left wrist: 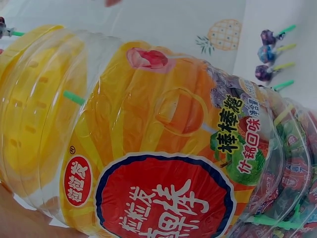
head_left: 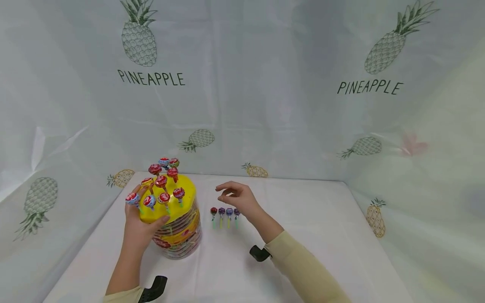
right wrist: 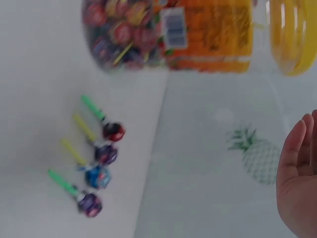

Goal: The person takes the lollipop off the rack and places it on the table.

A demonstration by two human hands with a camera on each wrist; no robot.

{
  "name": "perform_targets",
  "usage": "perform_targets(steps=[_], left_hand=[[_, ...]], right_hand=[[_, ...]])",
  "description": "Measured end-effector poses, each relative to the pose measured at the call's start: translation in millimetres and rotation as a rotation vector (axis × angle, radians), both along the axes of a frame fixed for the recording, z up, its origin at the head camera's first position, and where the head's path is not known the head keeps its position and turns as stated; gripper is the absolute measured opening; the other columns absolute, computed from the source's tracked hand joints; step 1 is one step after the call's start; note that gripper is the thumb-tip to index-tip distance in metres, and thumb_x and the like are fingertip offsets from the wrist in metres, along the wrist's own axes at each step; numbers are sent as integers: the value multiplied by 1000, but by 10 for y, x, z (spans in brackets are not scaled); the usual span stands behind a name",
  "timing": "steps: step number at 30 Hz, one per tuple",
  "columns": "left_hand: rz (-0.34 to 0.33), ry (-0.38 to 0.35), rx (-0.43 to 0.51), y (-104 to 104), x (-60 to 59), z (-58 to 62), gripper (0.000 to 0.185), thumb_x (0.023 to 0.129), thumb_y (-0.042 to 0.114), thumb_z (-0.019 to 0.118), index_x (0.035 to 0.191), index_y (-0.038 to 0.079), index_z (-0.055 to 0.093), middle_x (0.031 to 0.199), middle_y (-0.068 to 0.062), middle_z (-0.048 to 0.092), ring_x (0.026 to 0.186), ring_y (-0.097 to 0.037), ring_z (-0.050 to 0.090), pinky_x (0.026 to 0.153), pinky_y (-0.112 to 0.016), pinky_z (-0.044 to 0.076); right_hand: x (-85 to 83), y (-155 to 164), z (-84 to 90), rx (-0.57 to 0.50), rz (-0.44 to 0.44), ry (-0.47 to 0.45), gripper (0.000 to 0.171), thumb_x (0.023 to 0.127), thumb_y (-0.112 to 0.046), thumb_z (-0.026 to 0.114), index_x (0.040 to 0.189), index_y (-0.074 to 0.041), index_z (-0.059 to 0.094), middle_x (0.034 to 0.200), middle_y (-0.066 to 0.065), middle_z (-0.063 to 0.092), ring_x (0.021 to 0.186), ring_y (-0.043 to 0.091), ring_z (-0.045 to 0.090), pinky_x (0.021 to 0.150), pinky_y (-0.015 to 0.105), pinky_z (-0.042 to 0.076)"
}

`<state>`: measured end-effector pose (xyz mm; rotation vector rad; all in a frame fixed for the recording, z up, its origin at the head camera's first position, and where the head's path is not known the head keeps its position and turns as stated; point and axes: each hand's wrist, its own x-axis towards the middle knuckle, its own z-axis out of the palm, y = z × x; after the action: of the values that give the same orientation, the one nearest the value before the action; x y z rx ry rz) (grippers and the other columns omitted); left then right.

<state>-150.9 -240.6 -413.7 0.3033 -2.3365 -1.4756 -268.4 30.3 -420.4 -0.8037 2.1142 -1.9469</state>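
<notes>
The two hands are well apart. The left hand (head_left: 137,231) grips the yellow lid (head_left: 187,185) of a clear plastic jar (head_left: 183,237), its thumb lying over the lid's near edge and its fingers round the side, partly hidden by sweets. The jar stands upright on the table (head_left: 303,214), just right of the left hand. Ten wrapped lollipops (head_left: 161,182) stand heads up in the lid, between and beyond the left thumb and fingers. Below the lid, an orange label (left wrist: 114,119) wraps the jar, and more lollipops show inside.

The right hand (head_left: 242,200) hovers to the right of the jar, fingers bent, thumb near the forefinger, with nothing in its grasp. Just on its near side, four loose lollipops (head_left: 229,211) lie in a row, their green and yellow sticks towards the person. Beyond both hands hangs a pale sheet (head_left: 257,101) printed with pineapples.
</notes>
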Motion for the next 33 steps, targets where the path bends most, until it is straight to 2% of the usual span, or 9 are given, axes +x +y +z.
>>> perform_targets(steps=[8, 14, 21, 33], left_hand=[[13, -3, 3, -19, 24, -19, 100, 82, 15, 79, 156, 28, 14, 155, -12, 9, 134, -38, 30, 102, -57, 38], [6, -11, 1, -17, 24, -38, 101, 82, 14, 79, 157, 27, 13, 156, -13, 8, 135, -40, 30, 102, -55, 38], [-8, 1, 0, -16, 14, -58, 99, 83, 19, 78, 157, 28, 13, 157, -13, 7, 135, -41, 29, 103, -57, 37], [-24, 23, -6, -20, 4, -27, 97, 84, 25, 78, 157, 29, 14, 156, -14, 8, 134, -41, 31, 102, -58, 37]], right_hand=[[225, -280, 185, -164, 145, 103, 24, 88, 0, 69, 112, 3, 68, 115, 11, 63, 94, 23, 61, 81, 33, 55], [341, -448, 283, -232, 228, 198, 24, 86, 11, 66, 110, 11, 65, 119, 17, 60, 106, 24, 59, 89, 46, 52], [431, -567, 356, -270, 294, 252, 28, 81, 21, 64, 108, 16, 61, 121, 28, 57, 114, 22, 57, 91, 59, 47], [444, -677, 405, -265, 308, 272, 32, 85, 14, 65, 117, 11, 62, 121, 20, 60, 108, 18, 61, 92, 45, 51]])
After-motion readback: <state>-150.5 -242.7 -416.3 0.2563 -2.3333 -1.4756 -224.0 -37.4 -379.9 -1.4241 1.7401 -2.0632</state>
